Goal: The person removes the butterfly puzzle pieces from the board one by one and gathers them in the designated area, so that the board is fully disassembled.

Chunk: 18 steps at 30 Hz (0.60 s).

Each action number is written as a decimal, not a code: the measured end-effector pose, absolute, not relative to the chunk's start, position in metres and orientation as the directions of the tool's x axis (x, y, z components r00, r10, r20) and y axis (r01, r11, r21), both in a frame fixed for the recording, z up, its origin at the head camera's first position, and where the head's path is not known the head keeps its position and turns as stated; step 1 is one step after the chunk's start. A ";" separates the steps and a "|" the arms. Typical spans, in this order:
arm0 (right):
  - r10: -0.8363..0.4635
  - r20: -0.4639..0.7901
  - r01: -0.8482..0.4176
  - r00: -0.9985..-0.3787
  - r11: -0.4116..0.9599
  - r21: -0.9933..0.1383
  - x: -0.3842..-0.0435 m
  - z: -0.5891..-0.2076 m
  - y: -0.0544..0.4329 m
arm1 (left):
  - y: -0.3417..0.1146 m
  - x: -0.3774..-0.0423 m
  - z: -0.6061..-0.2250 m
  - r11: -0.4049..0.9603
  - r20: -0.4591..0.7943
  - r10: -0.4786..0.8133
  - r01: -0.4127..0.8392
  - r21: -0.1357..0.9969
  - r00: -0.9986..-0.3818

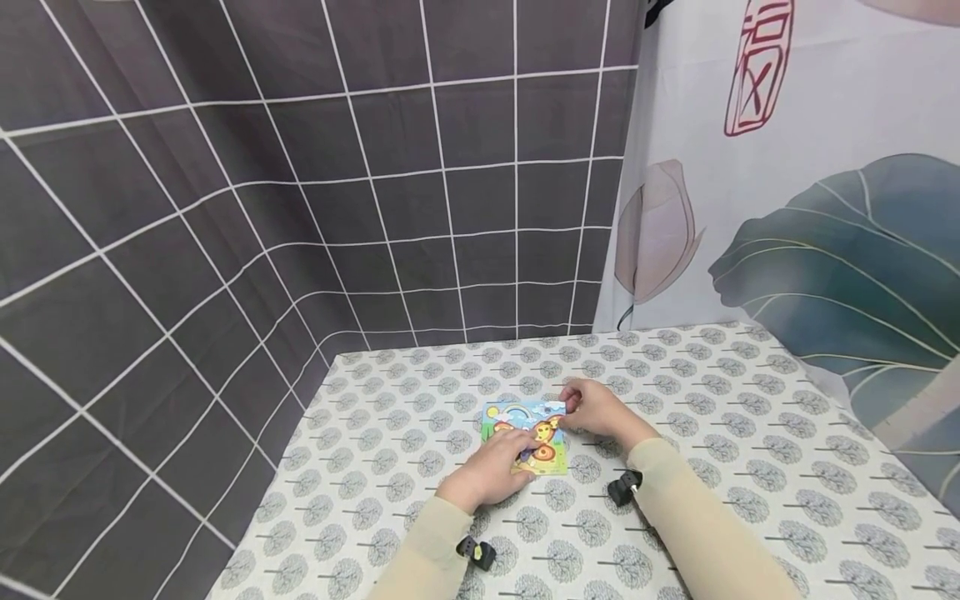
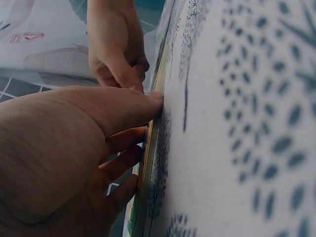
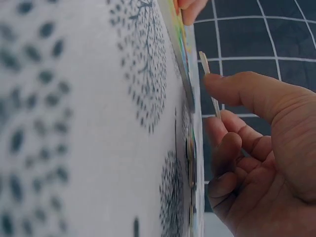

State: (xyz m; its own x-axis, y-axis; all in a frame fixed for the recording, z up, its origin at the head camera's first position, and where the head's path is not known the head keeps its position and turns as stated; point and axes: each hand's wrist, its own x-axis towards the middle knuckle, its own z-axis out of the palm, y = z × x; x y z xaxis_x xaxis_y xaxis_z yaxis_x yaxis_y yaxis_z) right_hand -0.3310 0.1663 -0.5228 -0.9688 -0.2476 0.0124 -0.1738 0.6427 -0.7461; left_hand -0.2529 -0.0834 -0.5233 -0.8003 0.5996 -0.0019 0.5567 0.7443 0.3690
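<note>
A thin picture puzzle board, printed with a sun, a rainbow and an orange-yellow butterfly, lies flat on the patterned cloth. My left hand rests on its lower left part, fingers stretched over the picture and covering some of it. In the left wrist view the thumb lies against the board's near edge. At the upper right corner of the board, my right hand pinches a thin, pale-edged puzzle piece between thumb and fingers, held up off the cloth. The piece's printed face is hidden from the right wrist view.
The table wears a white cloth printed with grey trees. A dark gridded curtain hangs behind and to the left, a floral one at the right. Thin flat edges show low beside the right hand.
</note>
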 end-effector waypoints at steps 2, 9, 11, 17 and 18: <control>-0.237 0.017 -0.166 -0.971 0.629 -0.759 -0.329 -0.524 0.170 | -0.083 -0.252 -0.523 0.746 0.000 0.598 0.556 0.367 -0.802; -0.205 0.011 -0.128 -0.979 0.569 -0.812 -0.322 -0.526 0.181 | -0.082 -0.251 -0.523 0.742 0.004 0.601 0.559 0.370 -0.799; -0.211 0.024 -0.141 -0.977 0.562 -0.815 -0.321 -0.527 0.184 | -0.083 -0.251 -0.523 0.741 -0.002 0.600 0.555 0.377 -0.800; -0.207 0.037 -0.148 -0.978 0.555 -0.818 -0.318 -0.526 0.193 | -0.084 -0.251 -0.522 0.737 -0.003 0.598 0.548 0.397 -0.802; -0.204 0.033 -0.142 -0.979 0.550 -0.823 -0.318 -0.526 0.195 | -0.084 -0.251 -0.523 0.735 -0.002 0.597 0.547 0.401 -0.802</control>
